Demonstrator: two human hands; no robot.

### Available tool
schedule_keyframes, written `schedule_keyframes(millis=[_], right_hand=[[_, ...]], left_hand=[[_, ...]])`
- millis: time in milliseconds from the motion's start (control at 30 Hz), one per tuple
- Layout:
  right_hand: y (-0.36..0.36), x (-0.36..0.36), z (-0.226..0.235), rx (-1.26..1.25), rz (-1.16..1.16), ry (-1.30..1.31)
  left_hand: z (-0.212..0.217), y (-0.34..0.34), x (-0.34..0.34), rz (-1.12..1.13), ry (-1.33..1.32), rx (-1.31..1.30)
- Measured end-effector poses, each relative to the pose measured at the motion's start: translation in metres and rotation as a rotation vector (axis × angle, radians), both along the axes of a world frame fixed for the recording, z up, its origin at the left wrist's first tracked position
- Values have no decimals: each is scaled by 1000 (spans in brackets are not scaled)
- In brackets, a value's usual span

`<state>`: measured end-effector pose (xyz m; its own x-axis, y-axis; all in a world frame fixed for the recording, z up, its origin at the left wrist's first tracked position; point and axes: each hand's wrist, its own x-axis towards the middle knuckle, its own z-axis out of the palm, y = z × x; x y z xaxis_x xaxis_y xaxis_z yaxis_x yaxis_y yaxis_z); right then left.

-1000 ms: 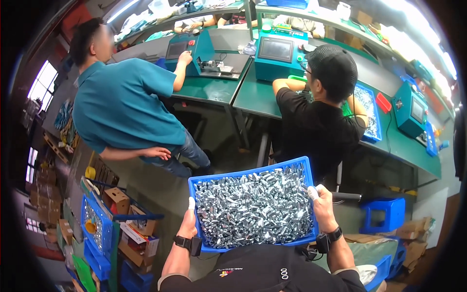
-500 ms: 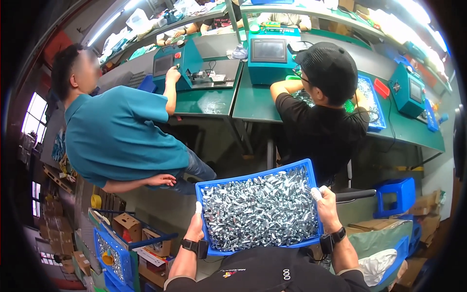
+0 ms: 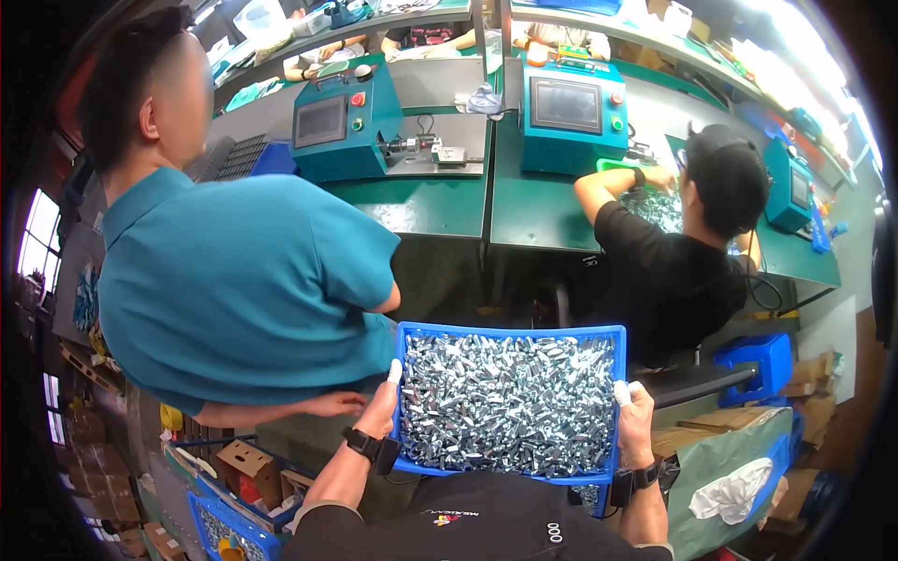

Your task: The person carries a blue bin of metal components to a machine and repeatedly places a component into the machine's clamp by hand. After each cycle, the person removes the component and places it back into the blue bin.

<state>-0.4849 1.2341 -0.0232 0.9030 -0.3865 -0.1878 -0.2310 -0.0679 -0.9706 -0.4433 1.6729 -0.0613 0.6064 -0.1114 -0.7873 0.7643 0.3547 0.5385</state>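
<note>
A blue plastic tray (image 3: pixel 513 329) full of small shiny metal pieces (image 3: pixel 510 402) is held level in front of my body. My left hand (image 3: pixel 380 409) grips its left side, the white-covered thumb lying along the rim. On the opposite side my right hand (image 3: pixel 636 423) is closed on the tray's edge, its thumb also wrapped in white. The fingers under the tray are hidden. Part of another blue container with metal pieces (image 3: pixel 589 496) shows below the tray's near right corner.
A person in a teal shirt (image 3: pixel 234 280) stands close at left; another in black (image 3: pixel 673 271) works at the green bench (image 3: pixel 430 201). Teal machines (image 3: pixel 341 122) stand on it. A blue stool (image 3: pixel 753 365) and cartons (image 3: pixel 809 374) are at right, a blue bin (image 3: pixel 220 524) lower left.
The tray, tilted before, is now level, still in both hands. The bench machines and the teal-shirted person appear closer. That person's hand has left the machine's buttons.
</note>
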Motion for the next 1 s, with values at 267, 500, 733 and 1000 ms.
schedule_keyframes(millis=[267, 500, 733, 1000], right_hand=[[32, 11, 7, 35, -17, 29], [35, 63, 26, 31, 60, 95], [27, 142, 70, 59, 233, 126], [90, 206, 127, 85, 432, 94]], left_hand=[[-16, 35, 28, 14, -4, -41], [44, 38, 44, 130, 38, -27], [157, 54, 67, 256, 126, 75], [139, 75, 13, 440, 60, 70]])
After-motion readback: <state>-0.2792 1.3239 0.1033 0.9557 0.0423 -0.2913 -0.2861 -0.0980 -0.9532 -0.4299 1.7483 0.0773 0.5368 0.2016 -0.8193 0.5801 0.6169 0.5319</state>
